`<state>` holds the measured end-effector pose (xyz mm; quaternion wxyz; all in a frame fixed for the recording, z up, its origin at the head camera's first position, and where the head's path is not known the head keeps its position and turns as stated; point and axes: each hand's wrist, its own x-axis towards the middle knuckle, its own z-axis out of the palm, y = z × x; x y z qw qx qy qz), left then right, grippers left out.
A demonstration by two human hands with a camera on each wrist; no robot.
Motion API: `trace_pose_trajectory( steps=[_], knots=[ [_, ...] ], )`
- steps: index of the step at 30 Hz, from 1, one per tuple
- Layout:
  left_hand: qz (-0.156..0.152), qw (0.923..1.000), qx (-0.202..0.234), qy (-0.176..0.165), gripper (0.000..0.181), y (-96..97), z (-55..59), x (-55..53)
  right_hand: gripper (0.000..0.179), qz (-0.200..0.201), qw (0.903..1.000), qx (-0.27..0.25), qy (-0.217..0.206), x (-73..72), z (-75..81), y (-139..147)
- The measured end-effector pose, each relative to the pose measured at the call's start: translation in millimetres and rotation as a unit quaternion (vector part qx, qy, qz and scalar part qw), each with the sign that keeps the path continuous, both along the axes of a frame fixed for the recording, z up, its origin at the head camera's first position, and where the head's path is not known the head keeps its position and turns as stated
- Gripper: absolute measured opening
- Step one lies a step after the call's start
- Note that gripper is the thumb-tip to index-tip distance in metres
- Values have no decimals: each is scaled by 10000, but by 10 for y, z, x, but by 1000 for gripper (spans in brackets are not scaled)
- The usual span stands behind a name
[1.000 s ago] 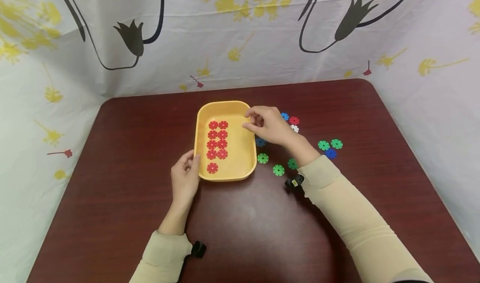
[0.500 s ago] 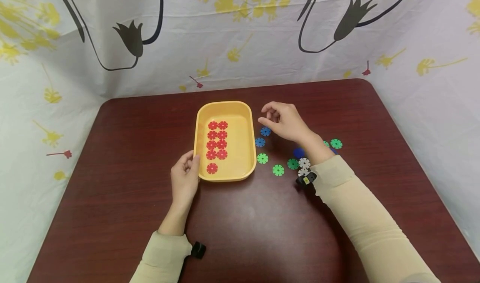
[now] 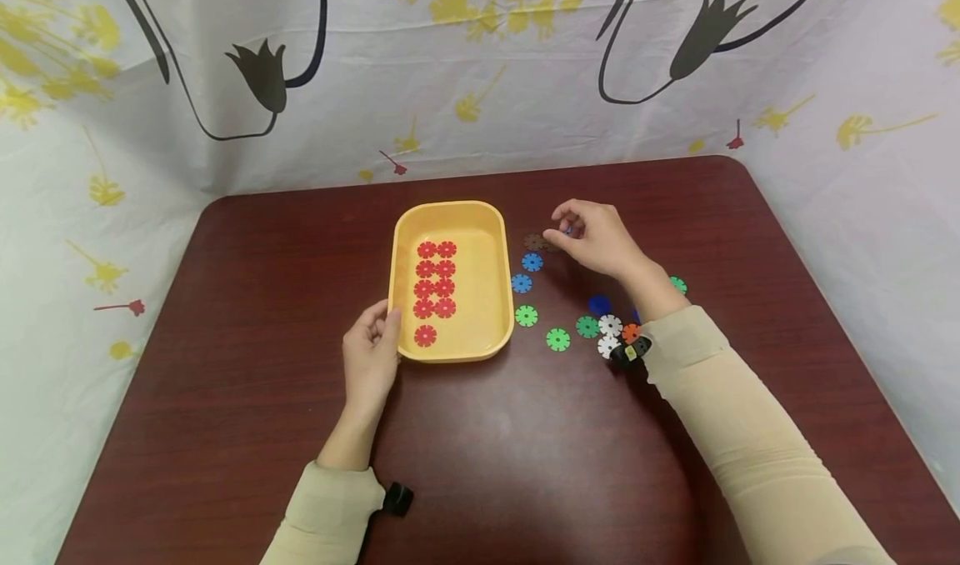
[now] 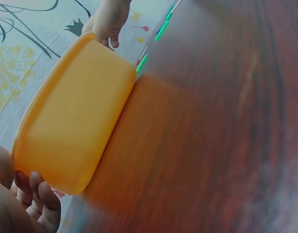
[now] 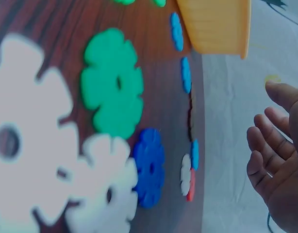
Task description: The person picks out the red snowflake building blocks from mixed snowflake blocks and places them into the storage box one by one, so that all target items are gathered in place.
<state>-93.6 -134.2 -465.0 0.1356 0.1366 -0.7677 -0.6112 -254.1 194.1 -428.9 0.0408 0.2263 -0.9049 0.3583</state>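
A yellow plastic tray (image 3: 483, 298) stands on the table, with several red snowflake discs (image 3: 445, 287) laid in two columns on its left side. My left hand (image 3: 369, 357) grips the tray's near left edge, its thumb at the rim and its fingers against the outer wall in the left wrist view. Beyond the tray's right side, my right hand (image 3: 596, 236) hovers over loose discs with its fingers loosely bent. Nothing lies between its fingers in the right wrist view. Brown discs (image 3: 534, 242) and a blue disc (image 3: 532, 262) lie near its fingertips.
Right of the tray lie green discs (image 3: 557, 339), white discs (image 3: 610, 325), a dark blue disc (image 3: 598, 305) and an orange disc (image 3: 631, 332), some partly under the right forearm. A printed cloth (image 3: 480, 73) hangs behind the dark red table (image 3: 262, 282).
My right hand has moved right, from over the tray's right rim to above the loose discs, uncovering the brown ones. The left hand and tray have stayed in place.
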Motion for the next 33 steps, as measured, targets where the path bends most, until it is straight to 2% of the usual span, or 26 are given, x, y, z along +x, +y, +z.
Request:
trace_pose_trajectory(
  steps=[10,19,28,33],
  knots=[
    [-22,10000,21,-12,34,-11,-5,-4,32,-240,9987,277,-353,-51,-107,168],
    [-17,10000,0,-49,33,-4,-6,-2,37,-488,9944,727,-589,-96,-224,296],
    [-24,10000,17,-48,34,-4,-1,0,38,-618,9879,1024,-989,-133,-246,399],
    [-48,10000,63,-18,35,-8,-14,-2,39,-725,9853,1133,-1054,-161,-268,436]
  ],
)
